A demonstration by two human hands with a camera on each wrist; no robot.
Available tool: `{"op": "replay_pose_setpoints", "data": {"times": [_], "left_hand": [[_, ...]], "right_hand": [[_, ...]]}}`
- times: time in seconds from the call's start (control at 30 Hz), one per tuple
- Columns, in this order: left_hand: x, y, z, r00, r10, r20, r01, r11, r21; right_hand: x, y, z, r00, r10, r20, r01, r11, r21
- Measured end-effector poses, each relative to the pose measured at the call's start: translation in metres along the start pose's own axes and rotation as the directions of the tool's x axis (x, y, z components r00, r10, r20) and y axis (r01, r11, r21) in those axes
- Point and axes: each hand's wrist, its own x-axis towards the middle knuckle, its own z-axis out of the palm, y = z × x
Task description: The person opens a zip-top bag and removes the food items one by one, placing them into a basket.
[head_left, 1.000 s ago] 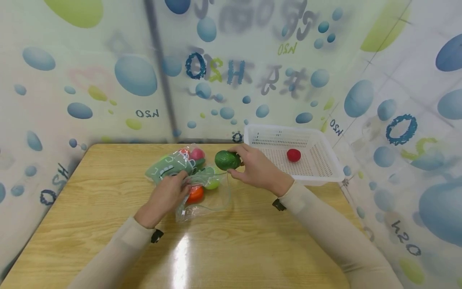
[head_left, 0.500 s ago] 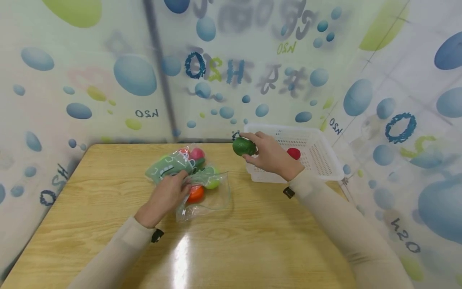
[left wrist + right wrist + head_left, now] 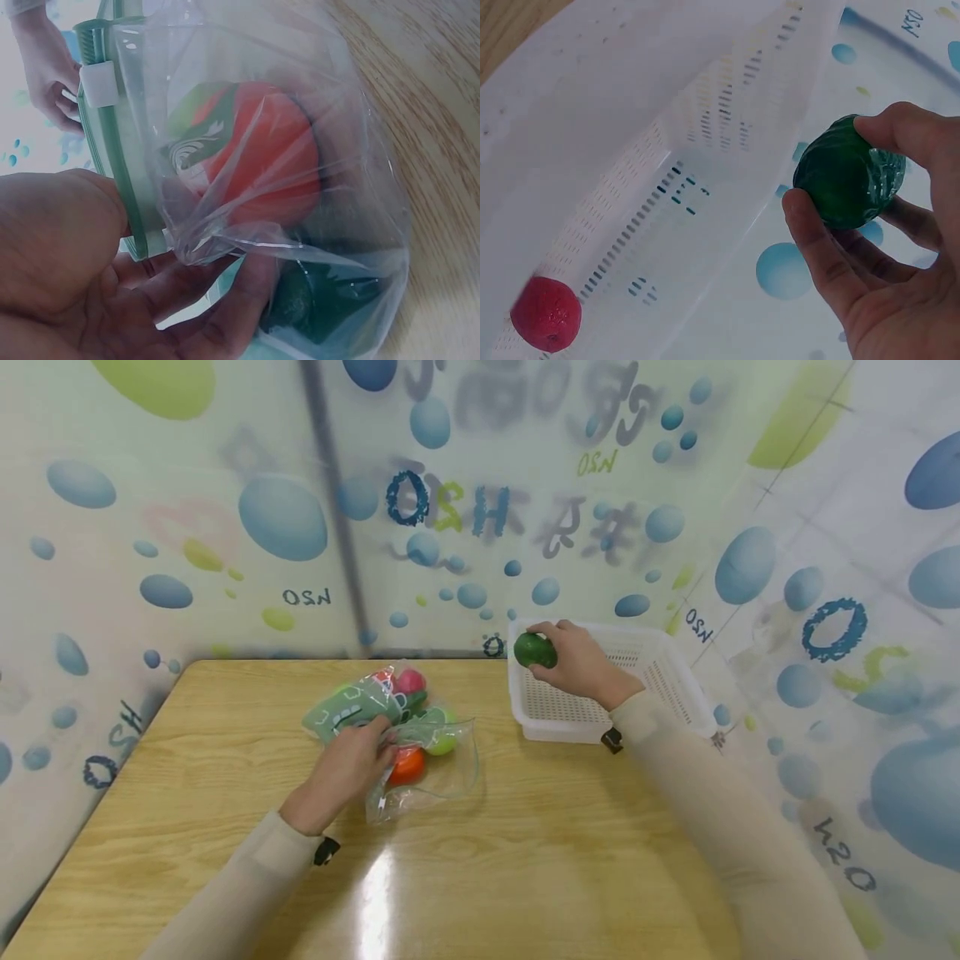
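In the head view, the right hand (image 3: 576, 662) hides from us the red round fruit (image 3: 546, 313) that the right wrist view shows inside the white perforated plastic basket (image 3: 558, 730), and also covers one end of the dark green oval fruit (image 3: 532, 650). Toward the far edge of the pale wooden table (image 3: 540, 843), whose near edge is cut off, the left hand (image 3: 347, 766) covers part of the clear plastic bag with green print (image 3: 363, 700). In the left wrist view we cannot name the blurred dark green thing (image 3: 334, 307) cut off below.
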Motion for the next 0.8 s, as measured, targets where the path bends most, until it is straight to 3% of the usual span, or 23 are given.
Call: {"op": "replay_pose_setpoints", "data": {"times": [0.5,0.8], "left_hand": [[-0.002,0.000,-0.001,1.000,-0.015,0.010,0.015,1.000,-0.010],[0.000,0.001,0.000,0.999,-0.032,0.029,0.032,0.999,-0.011]], "right_hand": [[0.032,0.015,-0.009,0.989,0.100,0.105,-0.100,0.995,-0.008],[0.051,0.018,-0.007,0.963,0.200,0.181,-0.194,0.980,-0.052]]}}
